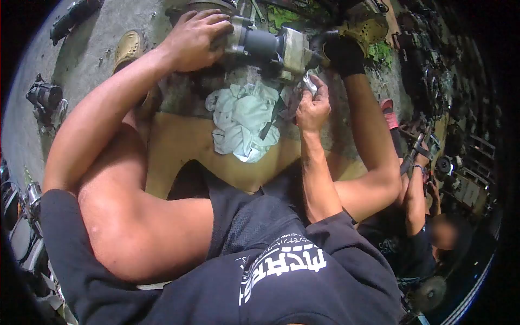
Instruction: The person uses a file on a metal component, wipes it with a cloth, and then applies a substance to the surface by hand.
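A metal cylindrical assembly (261,42) lies across the top centre, with a dark grey middle section and a pale block at its right. My left hand (201,40) is laid over its left end, fingers curved onto the metal. Just below the pale block, my right hand (314,107) pinches a small silvery-white piece (310,82) between thumb and fingers; what it is exactly I cannot make out. A crumpled pale cloth (245,120) lies between my forearms, with a thin dark strip on its right side.
Tan cardboard (181,142) lies beneath the cloth, between my legs. A wrench (257,11) is at the top. A black part (44,96) sits on the floor at left. Another person (416,197) is at the right, among metal parts and tools.
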